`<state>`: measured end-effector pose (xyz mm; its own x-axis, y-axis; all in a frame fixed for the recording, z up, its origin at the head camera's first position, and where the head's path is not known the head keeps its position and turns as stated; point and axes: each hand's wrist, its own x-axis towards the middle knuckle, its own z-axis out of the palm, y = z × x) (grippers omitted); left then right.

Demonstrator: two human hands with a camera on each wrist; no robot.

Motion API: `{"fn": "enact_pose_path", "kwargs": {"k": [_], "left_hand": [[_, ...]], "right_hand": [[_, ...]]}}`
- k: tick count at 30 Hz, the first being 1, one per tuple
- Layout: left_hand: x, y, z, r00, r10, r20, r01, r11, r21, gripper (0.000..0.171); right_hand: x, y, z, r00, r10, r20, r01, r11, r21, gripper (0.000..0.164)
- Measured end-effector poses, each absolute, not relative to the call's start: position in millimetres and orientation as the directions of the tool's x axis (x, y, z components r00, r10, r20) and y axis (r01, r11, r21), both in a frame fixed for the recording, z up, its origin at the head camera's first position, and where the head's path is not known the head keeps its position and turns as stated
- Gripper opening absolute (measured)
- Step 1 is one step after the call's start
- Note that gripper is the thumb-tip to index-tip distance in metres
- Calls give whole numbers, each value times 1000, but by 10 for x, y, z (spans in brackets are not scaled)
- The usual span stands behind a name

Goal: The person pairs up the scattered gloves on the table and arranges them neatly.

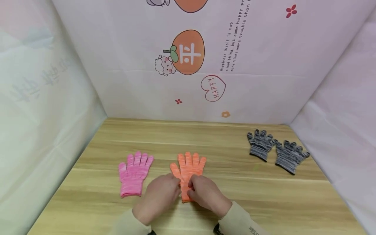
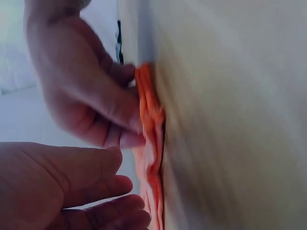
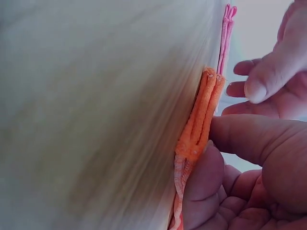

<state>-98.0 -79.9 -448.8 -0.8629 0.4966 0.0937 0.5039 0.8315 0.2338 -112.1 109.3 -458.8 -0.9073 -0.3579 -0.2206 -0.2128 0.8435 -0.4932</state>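
A big wooden table (image 1: 223, 153) holds everything. The left hand (image 1: 164, 192) has loose fingers, a little apart, by the orange glove's (image 1: 188, 171) left edge. The right hand's (image 1: 207, 194) bent fingers touch that glove's top near its cuff; I can't tell if they pinch. The glove lies flat between both hands.

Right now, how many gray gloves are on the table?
2: one gray glove lies far right on the table, the second gray glove just right of it.

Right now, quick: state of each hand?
Left hand: open, holding nothing.
Right hand: curled at the orange glove; can't tell whether it's pinching.
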Motion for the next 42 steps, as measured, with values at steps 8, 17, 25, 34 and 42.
{"fn": "enact_pose_path", "kwargs": {"k": [8, 17, 25, 34, 42], "left_hand": [[-780, -643, -4587, -774, 626, 95, 632, 757, 165, 15], [-701, -599, -4632, -744, 659, 115, 668, 740, 81, 19], [-713, -558, -4666, -710, 684, 170, 693, 721, -6, 33], [-763, -519, -4623, -771, 635, 57, 636, 761, 124, 35], [-785, -552, -4625, -779, 623, 79, 628, 773, 89, 29]], "right_hand": [[-1091, 1106, -4588, -919, -360, -159, -248, 844, -475, 7], [-1061, 1104, -4597, -917, -388, -95, -314, 847, -429, 4], [-1043, 1169, -4564, -914, -402, -55, -340, 833, -437, 4], [-1060, 1224, -4516, -923, -373, -90, -307, 858, -412, 8], [-1056, 1167, -4513, -915, -394, -89, -329, 854, -404, 7]]}}
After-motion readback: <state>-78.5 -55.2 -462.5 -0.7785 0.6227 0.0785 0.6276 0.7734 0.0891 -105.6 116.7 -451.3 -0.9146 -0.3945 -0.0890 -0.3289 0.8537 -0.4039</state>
